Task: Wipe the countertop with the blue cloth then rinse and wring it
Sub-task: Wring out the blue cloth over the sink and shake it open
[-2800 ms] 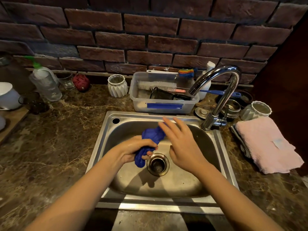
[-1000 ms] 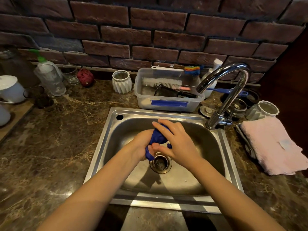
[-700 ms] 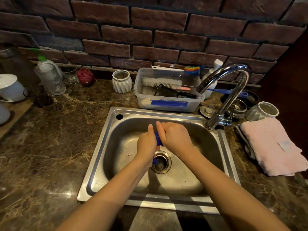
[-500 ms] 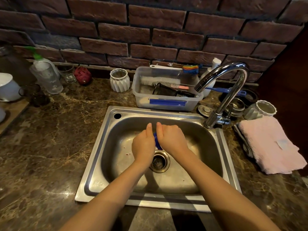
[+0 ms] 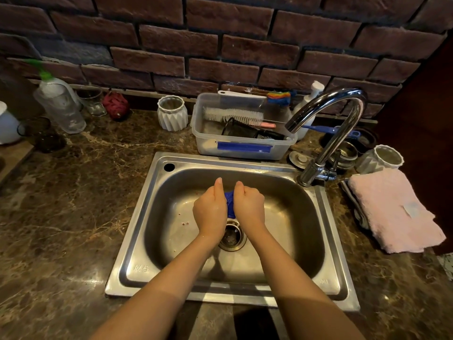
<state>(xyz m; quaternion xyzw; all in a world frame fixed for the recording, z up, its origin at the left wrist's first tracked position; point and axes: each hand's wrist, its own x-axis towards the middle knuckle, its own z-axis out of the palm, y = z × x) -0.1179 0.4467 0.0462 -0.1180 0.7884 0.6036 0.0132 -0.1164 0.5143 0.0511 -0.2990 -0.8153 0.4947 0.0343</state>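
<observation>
Both of my hands are over the middle of the steel sink (image 5: pixel 137 231), just above the drain (image 5: pixel 231 235). The blue cloth (image 5: pixel 229 202) is bunched into a tight roll between them, and only a narrow strip of it shows. My left hand (image 5: pixel 210 210) is closed around the cloth's left side with the thumb pointing up. My right hand (image 5: pixel 248 207) is closed around its right side, knuckles up. The two fists almost touch. No water runs from the tap (image 5: pixel 326 133).
A clear plastic box (image 5: pixel 242 146) with brushes stands behind the sink. A folded pink towel (image 5: pixel 392 209) lies on the marble countertop (image 5: pixel 61 217) at the right. White ribbed cups (image 5: pixel 172 112), a spray bottle (image 5: pixel 58 104) and glass jars line the brick wall.
The loose cloth, held mainly by my left hand, has been gathered between both fists. My right hand has shut on it, and the hands have drawn close together above the drain.
</observation>
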